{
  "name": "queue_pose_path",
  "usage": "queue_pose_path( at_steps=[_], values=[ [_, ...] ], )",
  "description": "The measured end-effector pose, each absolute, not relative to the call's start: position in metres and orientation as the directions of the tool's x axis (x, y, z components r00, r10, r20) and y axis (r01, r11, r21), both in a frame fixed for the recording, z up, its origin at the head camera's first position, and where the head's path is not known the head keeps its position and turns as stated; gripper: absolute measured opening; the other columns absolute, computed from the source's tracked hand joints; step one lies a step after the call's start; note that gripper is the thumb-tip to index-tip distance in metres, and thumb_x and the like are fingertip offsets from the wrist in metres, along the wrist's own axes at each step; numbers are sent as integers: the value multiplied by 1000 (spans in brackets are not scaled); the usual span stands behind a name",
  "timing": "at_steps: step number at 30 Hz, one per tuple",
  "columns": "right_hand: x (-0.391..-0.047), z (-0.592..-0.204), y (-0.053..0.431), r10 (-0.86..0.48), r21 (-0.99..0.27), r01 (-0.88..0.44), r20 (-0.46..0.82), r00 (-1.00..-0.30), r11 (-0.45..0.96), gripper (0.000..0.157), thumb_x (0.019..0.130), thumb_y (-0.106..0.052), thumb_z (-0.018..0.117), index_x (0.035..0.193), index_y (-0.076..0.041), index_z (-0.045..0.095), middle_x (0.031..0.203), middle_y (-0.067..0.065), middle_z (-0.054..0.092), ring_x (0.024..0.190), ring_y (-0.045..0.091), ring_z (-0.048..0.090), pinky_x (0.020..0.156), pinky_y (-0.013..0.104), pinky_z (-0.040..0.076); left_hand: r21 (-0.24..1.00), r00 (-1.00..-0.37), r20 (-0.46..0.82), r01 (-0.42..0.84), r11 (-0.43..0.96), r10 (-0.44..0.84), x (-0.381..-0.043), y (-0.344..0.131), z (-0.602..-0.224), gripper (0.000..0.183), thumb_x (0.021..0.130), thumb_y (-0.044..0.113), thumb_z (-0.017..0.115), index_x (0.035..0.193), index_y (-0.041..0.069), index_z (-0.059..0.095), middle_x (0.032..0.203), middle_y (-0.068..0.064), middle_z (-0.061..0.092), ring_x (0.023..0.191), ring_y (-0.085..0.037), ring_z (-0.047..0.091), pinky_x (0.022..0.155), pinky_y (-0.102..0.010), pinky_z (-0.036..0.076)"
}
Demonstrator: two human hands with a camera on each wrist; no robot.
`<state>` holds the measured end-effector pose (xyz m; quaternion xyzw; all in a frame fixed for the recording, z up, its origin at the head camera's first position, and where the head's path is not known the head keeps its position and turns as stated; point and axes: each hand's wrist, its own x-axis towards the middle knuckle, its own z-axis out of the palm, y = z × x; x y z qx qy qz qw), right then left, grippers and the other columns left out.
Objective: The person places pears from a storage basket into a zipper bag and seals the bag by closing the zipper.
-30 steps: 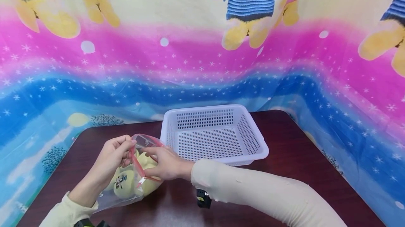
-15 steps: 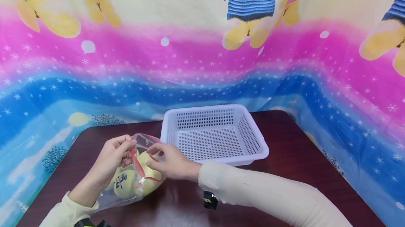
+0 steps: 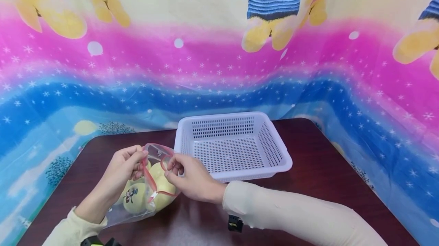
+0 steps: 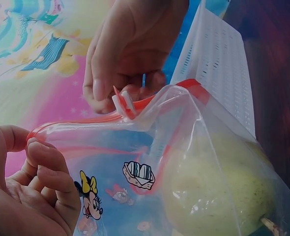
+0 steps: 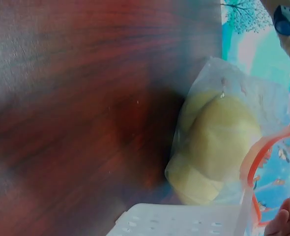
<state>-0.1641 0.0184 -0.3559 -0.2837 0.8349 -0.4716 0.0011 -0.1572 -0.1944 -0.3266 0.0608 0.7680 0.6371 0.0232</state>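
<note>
A clear zip bag (image 3: 118,217) with a red rim and cartoon prints lies at the table's left, its mouth apart. Several yellow-green pears (image 4: 214,184) fill it, one showing its stem in the left wrist view. With thumb and fingers, my left hand (image 3: 123,168) pinches the rim's left side. Across the mouth, my right hand (image 3: 193,179) pinches the right part of the red rim, fingers curled. A white slider (image 4: 124,104) sits on the red strip. In the right wrist view, the pears (image 5: 223,137) press against the plastic; only fingertips of the right hand (image 5: 287,214) show.
A white perforated plastic basket (image 3: 286,164) stands behind and right of the bag, with no contents visible. The dark wooden table (image 3: 308,154) has cloth with printed bears (image 3: 205,70) hung along its back and sides.
My right hand has drawn back out of the bag's mouth, moved a little right, and taken hold of the rim. My left hand has kept its grip in place.
</note>
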Motion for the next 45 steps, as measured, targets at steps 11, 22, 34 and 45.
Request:
queue_pose_path(
  at_steps=[11,22,34,45],
  values=[
    [-151,-359,19,-545,-788,-482,228,-807,384,7,90,-18,68,86,-14,64,73,-11,56,64,-6,48,61,13,45,980,-991,50,73,183,128,-158,-194,-327,32,105,19,52,74,11,52,62,5,52,51,-7,44,46,-27,37],
    [-131,-359,18,-638,-864,-388,105,-762,322,21,93,-20,65,79,-6,72,63,-8,63,54,-7,48,54,13,44,982,-991,39,61,178,125,-157,-193,-327,32,105,19,52,73,12,51,62,5,52,51,-6,44,47,-24,39],
    [-117,-359,-1,-619,-949,-161,-45,-784,272,29,94,-25,67,78,-2,74,59,-1,64,49,1,54,55,18,50,980,-993,39,60,187,114,-157,-194,-327,32,105,18,52,73,12,52,62,5,52,51,-6,44,48,-25,39],
    [-112,-373,-4,-555,-969,-32,-112,-824,243,34,94,-24,68,75,5,73,58,11,67,43,4,54,48,20,48,981,-992,29,51,186,121,-157,-195,-327,31,105,19,53,74,12,52,62,5,52,51,-6,45,48,-24,39]
  ],
)
